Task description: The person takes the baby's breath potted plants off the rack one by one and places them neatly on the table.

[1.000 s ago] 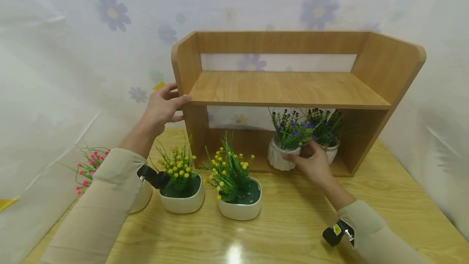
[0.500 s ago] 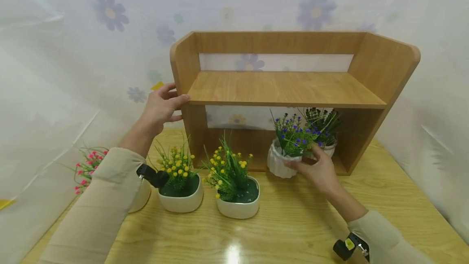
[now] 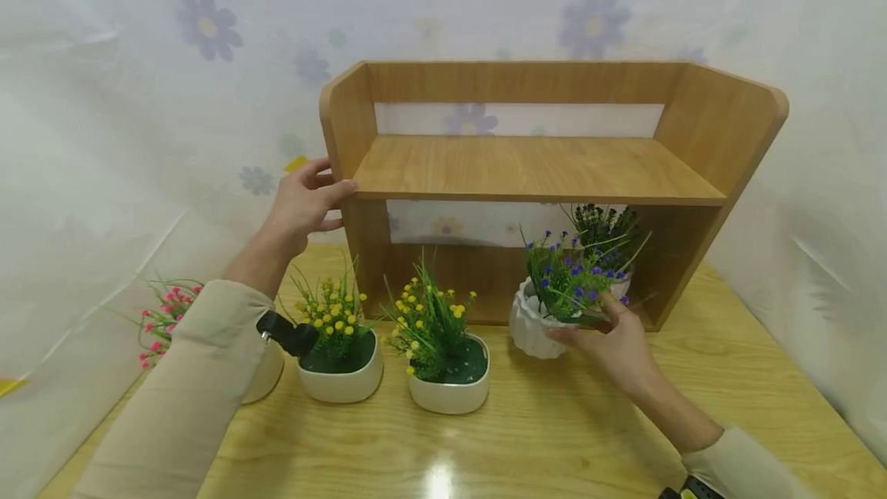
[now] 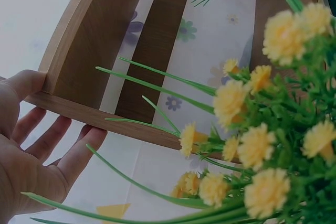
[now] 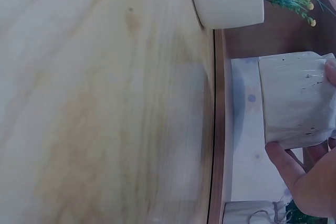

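Observation:
My left hand (image 3: pixel 299 208) grips the left side panel of the wooden shelf (image 3: pixel 540 166). In the left wrist view, its thumb and fingers (image 4: pixel 79 158) hold that panel's edge from both sides. My right hand (image 3: pixel 620 349) grips a white ribbed pot (image 3: pixel 537 326) of purple artificial flowers (image 3: pixel 578 279), tilted, just in front of the lower compartment. The right wrist view shows this white pot (image 5: pixel 296 100) held off the table, the hand (image 5: pixel 315 184) around its side. Behind it, a potted plant with dark flowers (image 3: pixel 603 226) stands in the compartment's right end, its pot mostly hidden.
Two cream pots of yellow flowers, one left (image 3: pixel 343 376) and one nearer the middle (image 3: pixel 450 391), stand on the wooden table (image 3: pixel 540 437) before the shelf. A pink-flowered plant (image 3: pixel 166 314) is partly hidden behind the left sleeve. A flower-patterned sheet (image 3: pixel 208 114) hangs behind.
My right hand has drawn the purple-flowered pot toward me, out of the lower compartment's front, and tilted it. The left hand keeps its hold on the shelf.

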`<state>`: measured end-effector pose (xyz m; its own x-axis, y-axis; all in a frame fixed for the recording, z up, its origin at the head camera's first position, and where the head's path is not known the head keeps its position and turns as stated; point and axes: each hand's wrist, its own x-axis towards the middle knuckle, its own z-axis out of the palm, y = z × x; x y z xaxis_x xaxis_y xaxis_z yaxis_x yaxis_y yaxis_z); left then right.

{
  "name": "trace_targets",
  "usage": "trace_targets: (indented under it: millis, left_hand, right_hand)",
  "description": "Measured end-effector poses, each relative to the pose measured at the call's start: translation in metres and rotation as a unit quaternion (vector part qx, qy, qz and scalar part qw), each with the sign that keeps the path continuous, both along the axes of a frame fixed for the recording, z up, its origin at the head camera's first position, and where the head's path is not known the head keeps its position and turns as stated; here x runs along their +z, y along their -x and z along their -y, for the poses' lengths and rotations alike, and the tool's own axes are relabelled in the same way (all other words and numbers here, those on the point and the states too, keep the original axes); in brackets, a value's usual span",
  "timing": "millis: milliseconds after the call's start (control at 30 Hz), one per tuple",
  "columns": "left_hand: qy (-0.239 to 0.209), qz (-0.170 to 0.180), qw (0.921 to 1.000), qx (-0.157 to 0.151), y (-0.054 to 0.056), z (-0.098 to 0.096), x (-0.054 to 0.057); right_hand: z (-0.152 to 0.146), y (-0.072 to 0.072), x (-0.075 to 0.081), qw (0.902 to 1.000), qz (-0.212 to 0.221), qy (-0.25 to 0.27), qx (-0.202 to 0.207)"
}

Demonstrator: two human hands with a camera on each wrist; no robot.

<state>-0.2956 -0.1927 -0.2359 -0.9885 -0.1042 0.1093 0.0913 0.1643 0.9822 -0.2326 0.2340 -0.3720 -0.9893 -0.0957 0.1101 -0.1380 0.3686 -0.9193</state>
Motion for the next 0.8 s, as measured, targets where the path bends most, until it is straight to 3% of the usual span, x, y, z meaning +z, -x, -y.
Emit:
trace_targets:
  millis: [267, 600, 800]
  left_hand:
    - [0.001, 0.000, 1.0000, 0.001, 0.000, 0.001, 0.000]
    - [0.005, -0.003, 1.0000, 0.002, 0.000, 0.002, 0.000]
    - [0.009, 0.002, 1.0000, 0.001, -0.001, 0.002, -0.001]
  right_hand:
    - [-0.006, -0.013, -0.001, 0.9984, 0.026, -0.050, -0.002]
    - [-0.009, -0.029, -0.007, 0.9954, 0.064, -0.068, -0.020]
    - [-0.007, -0.036, -0.017, 0.9994, 0.004, -0.033, -0.013]
